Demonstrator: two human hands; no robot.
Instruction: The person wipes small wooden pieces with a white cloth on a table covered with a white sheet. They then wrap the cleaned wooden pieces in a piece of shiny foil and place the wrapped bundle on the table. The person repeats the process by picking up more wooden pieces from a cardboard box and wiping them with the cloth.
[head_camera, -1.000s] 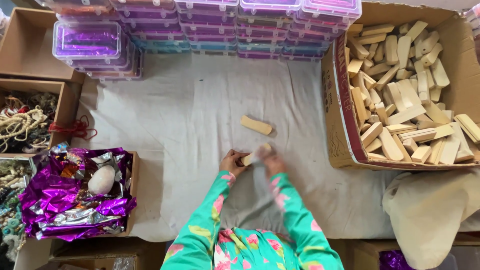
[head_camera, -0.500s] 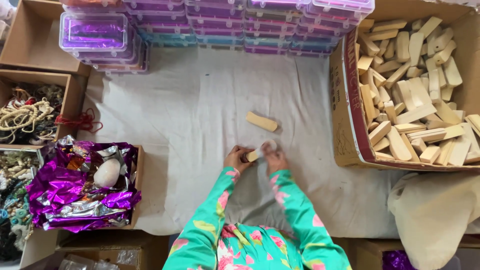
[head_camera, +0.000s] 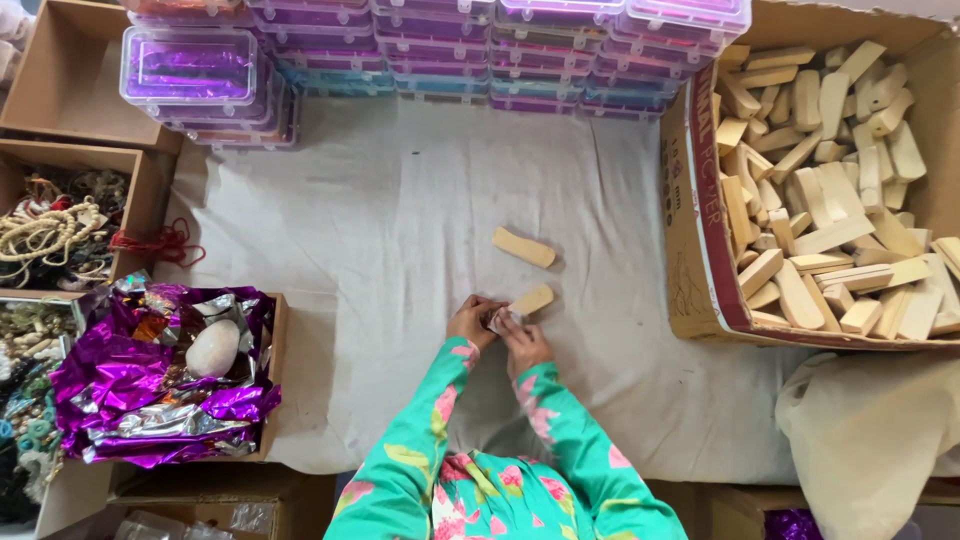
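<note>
Head view: wooden block gripped between left hand, right hand.

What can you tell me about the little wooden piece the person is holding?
The wooden piece is a small, pale, flat block with rounded ends, seemingly bare wood. It lies tilted just above the white cloth, its near end gripped between the left hand and right hand. Something silvery covers that end; I cannot tell what.
</note>
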